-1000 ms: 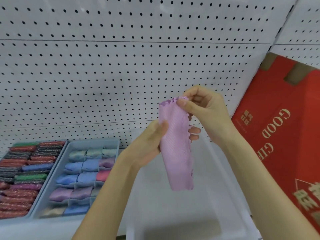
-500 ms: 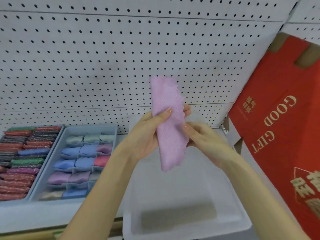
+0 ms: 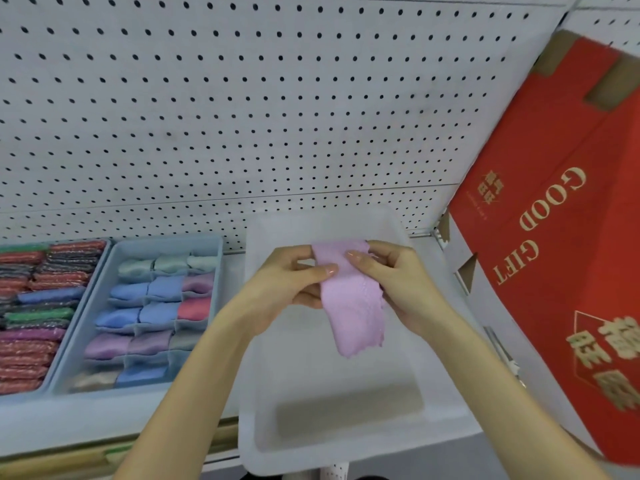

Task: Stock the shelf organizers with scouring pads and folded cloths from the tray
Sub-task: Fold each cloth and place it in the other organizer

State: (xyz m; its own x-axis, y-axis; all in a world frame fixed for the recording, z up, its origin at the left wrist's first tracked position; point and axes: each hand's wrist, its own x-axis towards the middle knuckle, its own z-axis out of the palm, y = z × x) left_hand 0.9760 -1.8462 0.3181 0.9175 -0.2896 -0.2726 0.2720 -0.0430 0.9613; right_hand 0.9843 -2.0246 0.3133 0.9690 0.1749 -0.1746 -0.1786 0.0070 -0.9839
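pink cloth pinched at top by fingers of left hand and right hand, tail hung over tray; probably being folded small to fit organizer slot

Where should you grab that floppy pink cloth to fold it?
Pinch the pink cloth along its top edge, coming in from both sides, as the left hand and right hand do now. It is limp and hangs down over the white tray, so the held top is the only taut part; the scalloped bottom end would likely just flop.
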